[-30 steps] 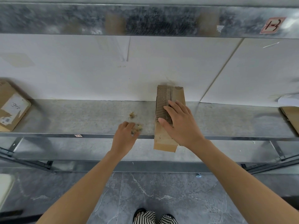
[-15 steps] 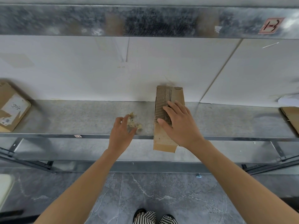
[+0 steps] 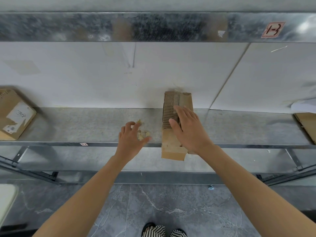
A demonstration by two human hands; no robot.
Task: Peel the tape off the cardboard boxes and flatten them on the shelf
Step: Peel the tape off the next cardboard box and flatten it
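A flattened brown cardboard box lies on the grey metal shelf, its near end sticking out over the front edge and its torn corrugated layer showing at the far end. My right hand rests flat on it with straight fingers. My left hand hovers over the shelf just left of the box, fingers spread. A crumpled wad of peeled tape sits between its thumb and forefinger, and I cannot tell whether it is still pinched. A smaller tape scrap lies just beyond.
A taped cardboard box with a white label stands at the shelf's far left. Flat cardboard and white paper lie at the far right. An upper shelf beam runs overhead, and a lower shelf sits below.
My left hand carried the tape wad a little farther onto the shelf and its fingers have spread apart. The right hand shifted slightly up the flattened box.
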